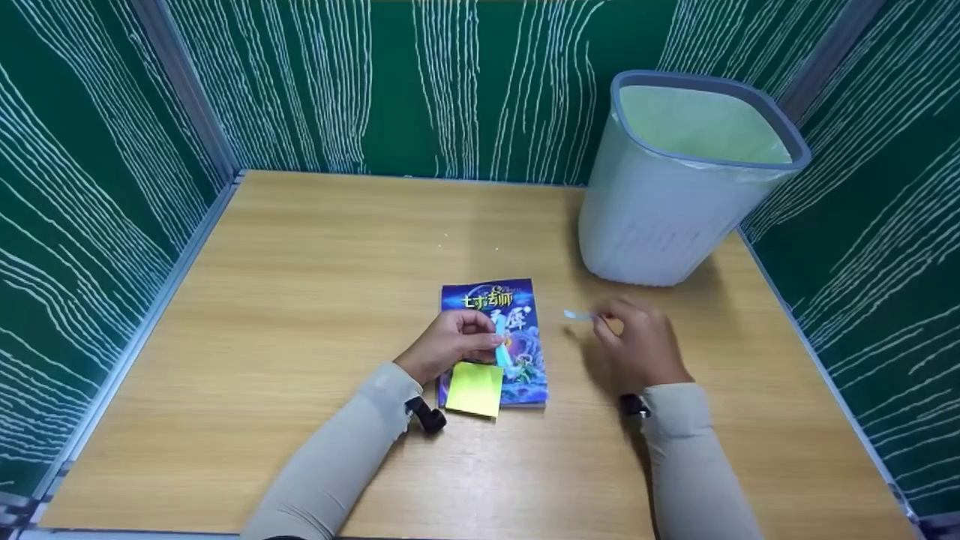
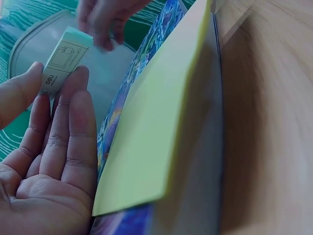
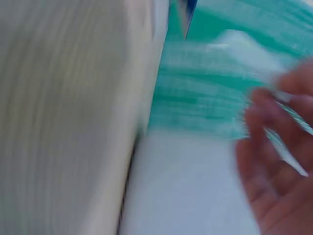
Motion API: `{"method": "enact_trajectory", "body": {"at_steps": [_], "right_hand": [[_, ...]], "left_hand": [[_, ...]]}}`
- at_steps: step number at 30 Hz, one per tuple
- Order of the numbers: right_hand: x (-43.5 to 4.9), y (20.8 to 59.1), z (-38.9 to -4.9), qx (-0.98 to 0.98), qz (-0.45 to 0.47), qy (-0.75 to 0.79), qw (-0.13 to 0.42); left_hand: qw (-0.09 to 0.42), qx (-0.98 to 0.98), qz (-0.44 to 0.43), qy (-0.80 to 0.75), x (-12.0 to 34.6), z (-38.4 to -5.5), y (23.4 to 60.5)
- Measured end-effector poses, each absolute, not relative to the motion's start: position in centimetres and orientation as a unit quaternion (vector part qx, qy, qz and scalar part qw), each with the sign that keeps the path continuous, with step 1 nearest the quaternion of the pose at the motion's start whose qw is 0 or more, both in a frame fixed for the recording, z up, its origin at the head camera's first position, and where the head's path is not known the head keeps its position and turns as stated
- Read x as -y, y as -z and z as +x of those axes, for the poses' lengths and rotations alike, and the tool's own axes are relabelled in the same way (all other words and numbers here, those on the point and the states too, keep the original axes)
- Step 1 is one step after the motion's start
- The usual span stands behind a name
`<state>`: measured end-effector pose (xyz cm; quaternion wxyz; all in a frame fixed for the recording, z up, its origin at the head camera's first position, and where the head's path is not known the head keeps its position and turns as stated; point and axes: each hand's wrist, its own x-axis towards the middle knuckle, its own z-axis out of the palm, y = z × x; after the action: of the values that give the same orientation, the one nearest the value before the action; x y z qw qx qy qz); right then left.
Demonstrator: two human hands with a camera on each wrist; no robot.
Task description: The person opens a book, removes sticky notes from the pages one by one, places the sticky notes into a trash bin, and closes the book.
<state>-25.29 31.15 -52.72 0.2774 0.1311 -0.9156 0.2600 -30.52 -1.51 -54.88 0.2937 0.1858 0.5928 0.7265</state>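
Observation:
My left hand is above a colourful book and pinches a narrow light-blue sticky-note pad between thumb and fingers. In the left wrist view, the pad's underside shows a printed diagram and the word "deli". A yellow sticky note lies over the lower left of the book, its bottom edge past the cover. To the right of the book, my right hand pinches a small light-blue strip by one end. That strip is blurred in the right wrist view.
A pale bin with a grey rim and a liner stands at the back right of the wooden table. Green patterned panels enclose the back and sides. Tiny white specks lie beyond the book.

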Motion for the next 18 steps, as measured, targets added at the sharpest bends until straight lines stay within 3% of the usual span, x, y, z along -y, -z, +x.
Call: {"method": "enact_trajectory", "body": {"at_steps": [8, 18], "right_hand": [[-32.4, 52.8, -24.8, 0.972, 0.113, -0.196, 0.064], [-31.6, 53.5, -24.9, 0.979, 0.112, -0.168, -0.011]], "left_hand": [[0.294, -0.605, 0.183, -0.717, 1.6, -30.5, 55.0], [0.292, -0.607, 0.197, -0.713, 1.5, -30.5, 55.1]]}}
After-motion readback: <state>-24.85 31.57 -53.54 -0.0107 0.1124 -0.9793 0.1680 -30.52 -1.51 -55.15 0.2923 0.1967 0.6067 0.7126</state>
